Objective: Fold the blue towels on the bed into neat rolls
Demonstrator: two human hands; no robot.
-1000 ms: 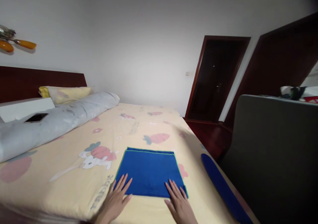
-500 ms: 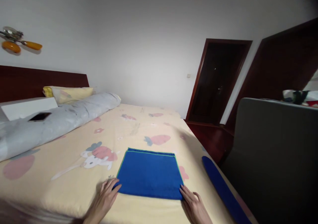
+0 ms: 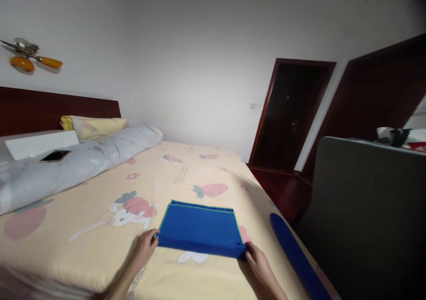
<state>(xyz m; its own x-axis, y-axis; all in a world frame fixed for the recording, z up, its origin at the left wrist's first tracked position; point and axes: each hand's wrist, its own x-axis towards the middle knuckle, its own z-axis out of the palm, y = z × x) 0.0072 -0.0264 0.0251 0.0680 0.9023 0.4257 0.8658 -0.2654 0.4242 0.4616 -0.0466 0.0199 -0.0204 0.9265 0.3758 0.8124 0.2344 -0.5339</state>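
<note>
A folded blue cloth with green edging lies on the patterned bedsheet, in front of the person, its near edge raised between two hands. The left hand pinches the near left corner, fingers curled around it; the right hand grips the near right corner the same way. Off to the right, apart from the cloth, a long blue strip lies along the bed's edge. Farther left, a grey roll stretches across the bed with a dark-screened phone resting on it. Just behind the phone is a white box, its inside hidden from view. A yellow pillow sits beyond, near the dark wooden headboard.
</note>
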